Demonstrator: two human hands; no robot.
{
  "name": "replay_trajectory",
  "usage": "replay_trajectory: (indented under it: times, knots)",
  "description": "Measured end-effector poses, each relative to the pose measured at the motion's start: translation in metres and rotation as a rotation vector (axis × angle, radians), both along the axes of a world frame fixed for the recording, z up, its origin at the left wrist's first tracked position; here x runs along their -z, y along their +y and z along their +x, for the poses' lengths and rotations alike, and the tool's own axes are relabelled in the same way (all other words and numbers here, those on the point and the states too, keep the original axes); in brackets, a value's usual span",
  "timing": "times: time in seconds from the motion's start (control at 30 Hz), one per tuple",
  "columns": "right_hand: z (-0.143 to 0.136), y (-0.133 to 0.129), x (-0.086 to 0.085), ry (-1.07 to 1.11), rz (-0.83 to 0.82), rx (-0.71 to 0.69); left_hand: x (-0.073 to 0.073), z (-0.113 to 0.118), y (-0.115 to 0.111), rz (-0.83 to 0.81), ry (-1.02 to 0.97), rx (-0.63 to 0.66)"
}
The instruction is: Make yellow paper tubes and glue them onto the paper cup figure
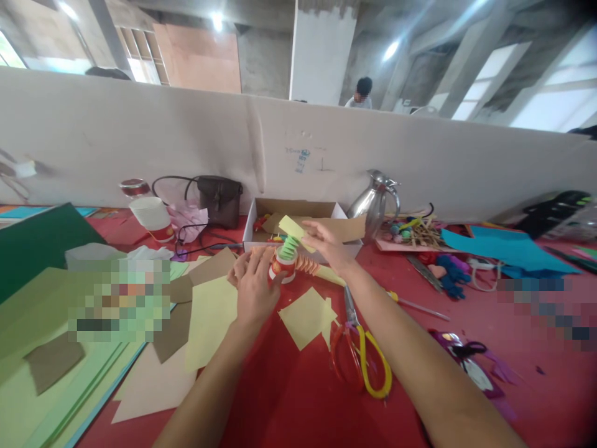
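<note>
My left hand [256, 283] is closed round a small red and white paper cup [282, 269] standing on the table. A green accordion-folded paper strip [290, 247] rises from the top of the cup. Orange folded paper strips [306, 266] stick out at its sides, the left one partly behind my fingers. My right hand [329, 247] pinches a pale yellow paper piece [290, 226] at the top of the green strip; its fingertips are partly hidden. Below the hands lies a yellow paper square [304, 316], with red and yellow-handled scissors [361, 348] to its right.
Behind the hands stands a white box [252, 230] with cardboard in it. A steel jug [370, 202], black bag [220, 200] and white cup [150, 214] line the back partition [186, 137]. Paper sheets [212, 320] cover the left; blue sheets [504, 246] lie right.
</note>
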State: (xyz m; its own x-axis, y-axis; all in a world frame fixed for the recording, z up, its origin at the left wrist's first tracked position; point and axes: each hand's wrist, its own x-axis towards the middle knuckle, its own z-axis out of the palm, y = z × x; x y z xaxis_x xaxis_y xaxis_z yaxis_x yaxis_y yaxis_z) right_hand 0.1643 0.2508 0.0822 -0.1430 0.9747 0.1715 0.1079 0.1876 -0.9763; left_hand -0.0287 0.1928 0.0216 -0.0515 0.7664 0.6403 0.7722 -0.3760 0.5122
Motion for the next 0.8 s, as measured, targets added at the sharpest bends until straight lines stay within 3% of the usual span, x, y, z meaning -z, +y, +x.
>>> replay_trajectory:
  times: [0.17, 0.3, 0.47, 0.8]
  knots:
    - [-0.001, 0.003, 0.002, -0.014, 0.039, -0.043, -0.014, 0.005, 0.012, -0.063, 0.013, -0.014]
    - [-0.001, 0.005, 0.007, -0.026, 0.076, -0.052, -0.009, 0.008, 0.016, -0.061, 0.017, -0.033]
    - [-0.001, 0.006, 0.013, -0.079, 0.145, 0.0, -0.001, 0.006, 0.008, 0.093, 0.018, 0.01]
    - [-0.016, -0.013, -0.001, -0.407, 0.4, 0.131, 0.004, 0.005, 0.003, 0.064, 0.12, 0.088]
